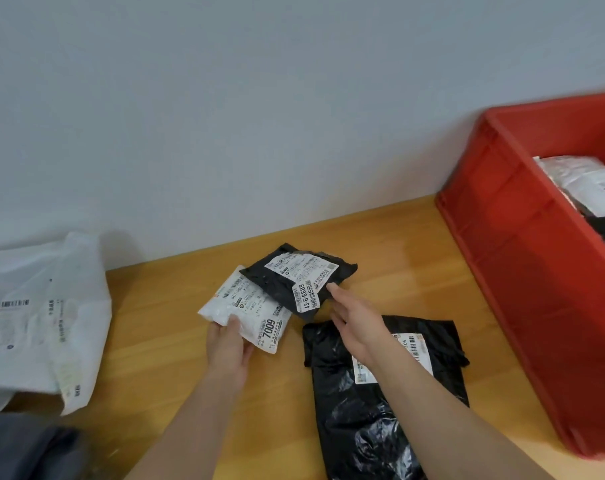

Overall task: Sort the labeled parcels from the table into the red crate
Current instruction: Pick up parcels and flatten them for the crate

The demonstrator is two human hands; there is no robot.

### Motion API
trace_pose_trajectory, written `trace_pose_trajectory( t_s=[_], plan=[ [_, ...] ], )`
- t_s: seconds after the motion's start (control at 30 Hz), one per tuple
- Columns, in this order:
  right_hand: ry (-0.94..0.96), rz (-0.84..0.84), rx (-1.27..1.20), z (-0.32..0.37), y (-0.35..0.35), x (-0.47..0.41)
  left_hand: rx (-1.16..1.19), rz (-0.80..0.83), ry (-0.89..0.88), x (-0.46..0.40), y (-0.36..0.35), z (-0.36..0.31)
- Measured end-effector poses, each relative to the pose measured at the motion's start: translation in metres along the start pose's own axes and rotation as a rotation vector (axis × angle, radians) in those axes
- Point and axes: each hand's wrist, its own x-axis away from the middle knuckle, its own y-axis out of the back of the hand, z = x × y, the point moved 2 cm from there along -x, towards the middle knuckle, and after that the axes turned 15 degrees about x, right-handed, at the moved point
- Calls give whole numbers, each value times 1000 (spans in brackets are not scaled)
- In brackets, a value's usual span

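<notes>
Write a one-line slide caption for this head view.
Left hand grips small white labelled parcel; right hand touches small black labelled parcel beside red plastic crate.

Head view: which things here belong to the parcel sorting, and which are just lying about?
Job:
small white parcel, gripped by left hand
small black parcel, touched by right hand
large black parcel
large white parcels
red crate

Lying about:
dark cloth

Table: 2 black parcels [296, 271] [391, 393], 2 white parcels [249, 310] [37, 317]. 1 red crate [523, 258]. 2 hands [226, 344] [358, 323].
</notes>
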Motion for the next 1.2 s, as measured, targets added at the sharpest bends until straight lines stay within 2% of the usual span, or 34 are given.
trace_pose_trajectory(
  t_s=[0.1, 0.27, 0.43, 0.6, 0.8, 0.93, 1.1, 1.13, 1.2],
  plan=[
    [45, -17, -187, 6, 5, 12, 29, 124, -43, 12, -16, -6],
    [13, -120, -80, 4, 14, 38, -39, 299, -27, 43, -40, -2],
    [57, -185, -60, -16, 34, 70, 0, 358, 117, 81, -46, 13],
    [17, -112, -89, -33, 42, 88, 69, 445, 257, 94, -41, 25],
    [-27, -220, -84, -55, 57, 118, 123, 545, 432, 115, -22, 43],
    [-94, -232, 59, -62, 65, 138, 7, 627, 451, 128, -13, 48],
    [-302, -96, 633, -58, 78, 164, -179, 633, 407, 137, -8, 42],
    [-319, -103, 706, -60, 82, 166, -215, 606, 397, 136, -6, 44],
    [-283, -264, 837, -63, 92, 162, -278, 564, 372, 132, -2, 46]
  ],
)
